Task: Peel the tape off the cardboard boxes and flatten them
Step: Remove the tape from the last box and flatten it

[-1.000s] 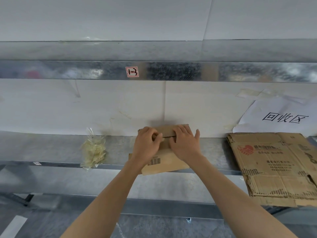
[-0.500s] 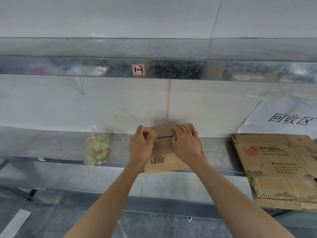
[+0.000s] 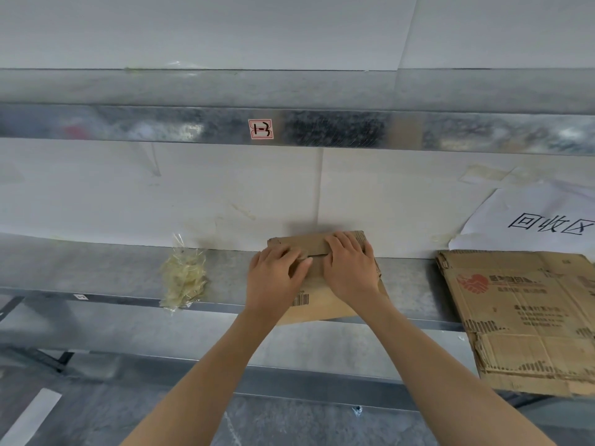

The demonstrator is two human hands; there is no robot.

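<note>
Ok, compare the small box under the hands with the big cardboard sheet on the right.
The small box looks much smaller than the big sheet. The small box lies under the left hand and right hand; the big sheet lies untouched. The small box shows a barcode; the big sheet bears a red logo and printed lines. Both are brown corrugated cardboard on the metal shelf, overhanging its front edge.

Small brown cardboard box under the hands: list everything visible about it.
The small brown corrugated cardboard box lies on the grey metal shelf, its far edge at the white wall, its near corner overhanging the shelf front. A barcode shows near the left wrist; the right edge is ragged. The right hand presses flat on its top; the left hand curls at the seam, tape unclear.
</note>
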